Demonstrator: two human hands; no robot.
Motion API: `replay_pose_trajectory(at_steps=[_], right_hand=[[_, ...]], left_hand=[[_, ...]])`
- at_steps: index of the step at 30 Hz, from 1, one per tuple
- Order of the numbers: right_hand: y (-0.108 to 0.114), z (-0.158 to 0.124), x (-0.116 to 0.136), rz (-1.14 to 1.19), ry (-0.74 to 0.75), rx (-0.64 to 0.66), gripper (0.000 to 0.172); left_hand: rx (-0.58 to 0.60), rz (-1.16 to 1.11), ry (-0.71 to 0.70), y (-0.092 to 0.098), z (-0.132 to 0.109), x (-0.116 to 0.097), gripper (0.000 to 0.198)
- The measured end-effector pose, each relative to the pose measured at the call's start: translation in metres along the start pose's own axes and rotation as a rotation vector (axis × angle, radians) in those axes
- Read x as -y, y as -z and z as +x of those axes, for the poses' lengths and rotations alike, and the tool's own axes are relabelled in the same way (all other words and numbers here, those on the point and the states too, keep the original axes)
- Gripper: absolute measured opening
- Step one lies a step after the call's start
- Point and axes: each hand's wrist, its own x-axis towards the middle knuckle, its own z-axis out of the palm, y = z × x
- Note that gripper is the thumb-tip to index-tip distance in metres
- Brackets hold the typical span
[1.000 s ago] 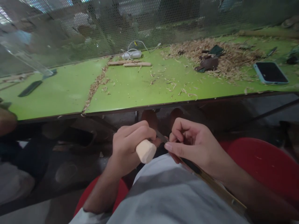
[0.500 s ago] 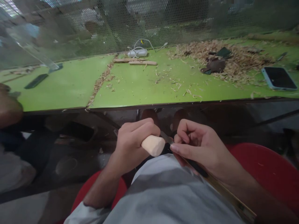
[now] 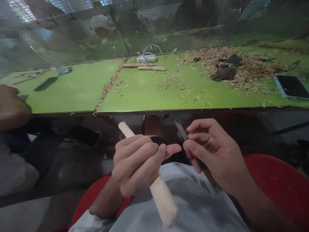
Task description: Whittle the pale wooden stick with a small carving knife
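We see left hand (image 3: 137,162) gripping wooden stick (image 3: 164,200), axis far-left to near-right; right hand (image 3: 216,151) holds knife (image 3: 181,130) rightward, apart.

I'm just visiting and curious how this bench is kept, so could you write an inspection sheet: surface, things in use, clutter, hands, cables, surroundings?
Surface: green tabletop, scattered with shavings.
Things in use: pale wooden stick; knife, blade bare.
Clutter: heap of wood shavings, with a phone beside it.
Hands: left hand, fingers wrapped round the stick; right hand holds the knife.
Cables: white cable, loosely looped near the screen.
Surroundings: perforated screen behind; part of another person at left.
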Motion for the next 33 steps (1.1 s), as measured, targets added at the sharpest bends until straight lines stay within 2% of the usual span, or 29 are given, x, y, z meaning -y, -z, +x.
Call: replay_pose_trajectory(at_steps=[4,9,13,17,20,24,33], right_hand=[[0.009,-0.004,0.009,-0.216,0.082,0.097,0.015],[0.024,0.001,0.033,-0.490,0.076,0.235,0.017],[0.036,0.013,0.052,-0.644,0.093,0.407,0.017],[0.041,0.028,0.059,-0.673,0.173,0.584,0.015],[0.037,0.036,0.057,-0.633,0.239,0.598,0.015],[0.028,0.039,0.053,-0.560,0.232,0.622,0.013],[0.023,0.038,0.046,-0.514,0.270,0.645,0.011]], left_hand=[[0.033,-0.038,0.003,0.004,0.004,0.001,0.021],[0.088,-0.247,-0.144,0.001,0.018,0.017,0.025],[0.164,-0.369,-0.082,-0.005,0.019,0.024,0.032],[0.185,-0.660,0.014,-0.013,0.012,0.029,0.038],[0.197,-0.834,0.083,-0.020,0.008,0.033,0.043],[0.238,-0.910,0.117,-0.022,0.004,0.038,0.040],[0.397,-0.763,0.175,-0.014,0.003,0.042,0.047]])
